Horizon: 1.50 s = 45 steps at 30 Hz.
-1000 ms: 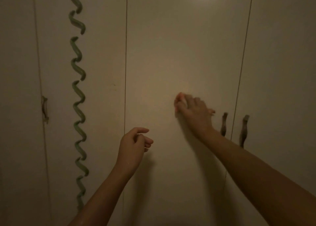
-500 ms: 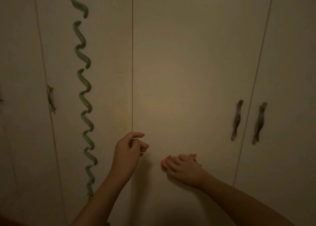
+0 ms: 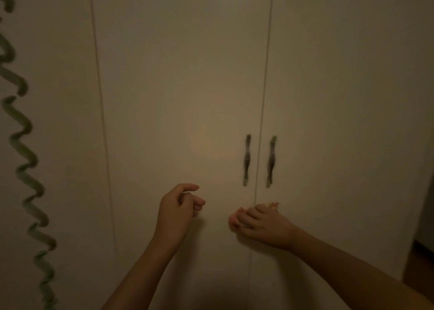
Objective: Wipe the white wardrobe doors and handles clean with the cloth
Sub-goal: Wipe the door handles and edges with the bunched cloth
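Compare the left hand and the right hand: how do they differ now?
The left hand holds nothing, fingers loosely curled; the right hand presses the cloth on the wardrobe doors. The left hand is before one door; the right hand lies across the seam under the handles. Both are bare.

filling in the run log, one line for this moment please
right hand: presses cloth across door seam, below handles | left hand: loosely curled, empty
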Available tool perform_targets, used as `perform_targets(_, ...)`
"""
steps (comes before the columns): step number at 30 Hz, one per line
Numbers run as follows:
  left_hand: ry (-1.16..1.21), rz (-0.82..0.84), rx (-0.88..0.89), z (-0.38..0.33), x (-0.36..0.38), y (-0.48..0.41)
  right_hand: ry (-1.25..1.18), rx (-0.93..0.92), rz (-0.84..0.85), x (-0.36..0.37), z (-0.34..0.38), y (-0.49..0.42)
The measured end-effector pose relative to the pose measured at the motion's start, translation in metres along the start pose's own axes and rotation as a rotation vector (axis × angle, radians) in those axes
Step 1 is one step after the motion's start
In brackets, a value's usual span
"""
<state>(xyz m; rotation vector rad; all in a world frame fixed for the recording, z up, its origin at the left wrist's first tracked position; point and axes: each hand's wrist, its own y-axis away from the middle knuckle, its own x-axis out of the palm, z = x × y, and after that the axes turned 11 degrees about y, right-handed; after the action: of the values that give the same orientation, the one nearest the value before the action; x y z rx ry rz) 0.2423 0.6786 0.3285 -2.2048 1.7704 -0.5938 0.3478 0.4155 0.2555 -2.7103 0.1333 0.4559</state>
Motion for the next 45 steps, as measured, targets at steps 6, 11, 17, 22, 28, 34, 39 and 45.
perform_targets(6, 0.016, 0.106, -0.023, 0.012, 0.073, 0.009, 0.089, 0.022, 0.155, -0.024, -0.042, 0.099)
perform_targets(11, 0.027, 0.17, -0.046, 0.014, 0.122, 0.021, 0.173, 0.124, 0.321, -0.048, -0.066, 0.171)
perform_targets(17, 0.05, 0.209, -0.053, 0.011, 0.147, 0.037, -0.019, 0.511, 0.598, -0.08, -0.064, 0.188)
perform_targets(22, 0.04, 0.242, -0.046, -0.002, 0.148, 0.055, -0.587, 1.07, 0.413, -0.125, -0.051, 0.135)
perform_targets(28, -0.055, 0.276, 0.003, -0.027, 0.131, 0.069, -1.111, 1.494, -0.01, -0.155, -0.051, 0.062)
perform_targets(34, 0.009, 0.331, -0.07, -0.06, 0.106, 0.082, -1.316, 1.565, -0.169, -0.2, -0.049, -0.005)
perform_targets(39, 0.14, 0.429, -0.148, -0.077, 0.093, 0.087, -1.446, 1.588, -0.209, -0.232, -0.038, -0.035)
perform_targets(45, 0.279, 0.53, -0.17, -0.096, 0.089, 0.1, -1.503, 1.518, -0.218, -0.26, -0.026, -0.033)
